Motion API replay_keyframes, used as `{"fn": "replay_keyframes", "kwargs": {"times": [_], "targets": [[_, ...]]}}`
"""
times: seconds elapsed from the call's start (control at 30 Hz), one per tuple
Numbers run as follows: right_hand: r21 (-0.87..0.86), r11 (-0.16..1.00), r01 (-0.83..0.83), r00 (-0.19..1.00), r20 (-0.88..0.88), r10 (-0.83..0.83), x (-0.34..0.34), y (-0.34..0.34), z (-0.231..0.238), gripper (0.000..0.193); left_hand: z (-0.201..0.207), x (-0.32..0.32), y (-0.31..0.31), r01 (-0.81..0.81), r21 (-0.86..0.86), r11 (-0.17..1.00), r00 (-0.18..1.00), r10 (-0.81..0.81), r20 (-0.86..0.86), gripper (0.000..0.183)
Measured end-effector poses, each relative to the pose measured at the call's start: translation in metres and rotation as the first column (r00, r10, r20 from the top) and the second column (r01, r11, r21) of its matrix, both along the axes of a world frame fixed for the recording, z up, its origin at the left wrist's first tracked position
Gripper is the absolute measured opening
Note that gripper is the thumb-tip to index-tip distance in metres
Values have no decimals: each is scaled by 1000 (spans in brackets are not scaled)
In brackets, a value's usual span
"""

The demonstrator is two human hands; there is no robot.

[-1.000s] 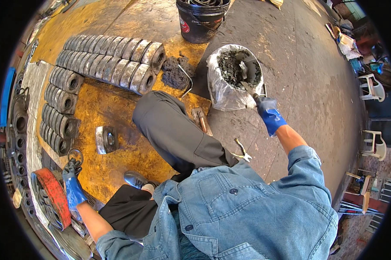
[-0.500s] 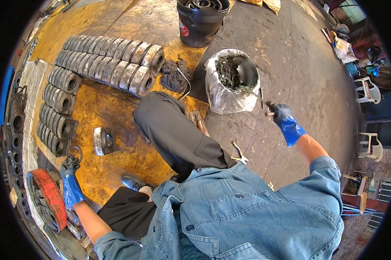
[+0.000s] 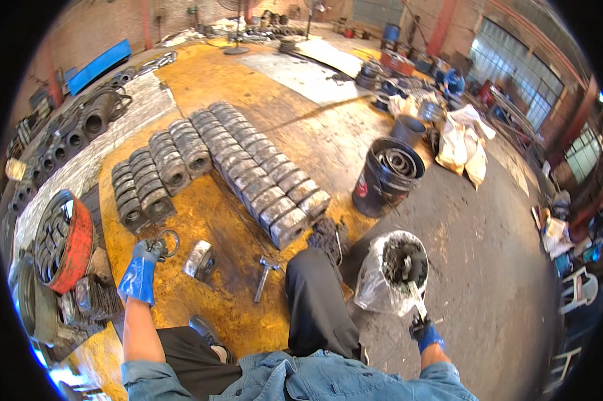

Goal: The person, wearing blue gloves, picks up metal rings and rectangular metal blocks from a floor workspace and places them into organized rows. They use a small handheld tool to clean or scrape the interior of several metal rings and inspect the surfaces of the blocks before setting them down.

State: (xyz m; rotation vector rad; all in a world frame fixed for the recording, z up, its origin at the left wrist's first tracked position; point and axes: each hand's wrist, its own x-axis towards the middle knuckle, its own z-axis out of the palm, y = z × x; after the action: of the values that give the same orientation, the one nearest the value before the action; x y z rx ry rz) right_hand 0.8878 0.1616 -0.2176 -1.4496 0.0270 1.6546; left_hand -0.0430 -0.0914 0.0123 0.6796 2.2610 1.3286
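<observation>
My left hand point(image 3: 149, 251), in a blue and dark glove, is closed around a thin dark metal ring point(image 3: 173, 244). The ring stands out to the right of the fingers, above the stained yellow floor. At the lower right my gloved right hand point(image 3: 424, 330) grips a flat, pale-bladed scraper point(image 3: 417, 298). Its blade reaches over the rim of a container lined with clear plastic point(image 3: 376, 292), into dark, lumpy, grease-like material point(image 3: 396, 257). A single shiny metal block with a round hole point(image 3: 198, 260) sits right of my left hand. Near my knee lies a hammer point(image 3: 263, 279).
Rows of bored metal blocks point(image 3: 248, 170) stand ahead. Beyond the lined container is a black bucket point(image 3: 361, 194) with rings inside. Dark clumps point(image 3: 323, 235) lie by the rows' near end. A red-rimmed hoop point(image 3: 74, 247) stands at left. White chairs point(image 3: 579, 291) are far right.
The view has tilted up, showing more of the workshop. The scraper's blade now points into the lined container, with my right hand at its near side. My left hand still holds the ring.
</observation>
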Motion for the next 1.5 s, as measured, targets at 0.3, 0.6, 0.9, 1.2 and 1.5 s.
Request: {"fn": "replay_keyframes", "kwargs": {"times": [0.3,0.6,0.9,1.2,1.5], "targets": [[66,995,72,995,67,-77,76,-55,33,43,-13,-9,1,20,92,996,994,-29,105,26],[437,899,19,999,19,-30,-58,68,161,25,15,20,38,-117,430,895,935,-46,351,21],[688,561,-461,652,-166,740,-455,89,360,41,76,71,66,-344,539,769,796,-66,601,20],[664,482,-572,320,-360,876,-657,-16,306,41,60,57,48,-462,791,400,505,-614,606,34],[704,399,-588,327,-245,913,-687,-55,285,41,58,84,91,-607,572,551,345,-466,815,36]]}}
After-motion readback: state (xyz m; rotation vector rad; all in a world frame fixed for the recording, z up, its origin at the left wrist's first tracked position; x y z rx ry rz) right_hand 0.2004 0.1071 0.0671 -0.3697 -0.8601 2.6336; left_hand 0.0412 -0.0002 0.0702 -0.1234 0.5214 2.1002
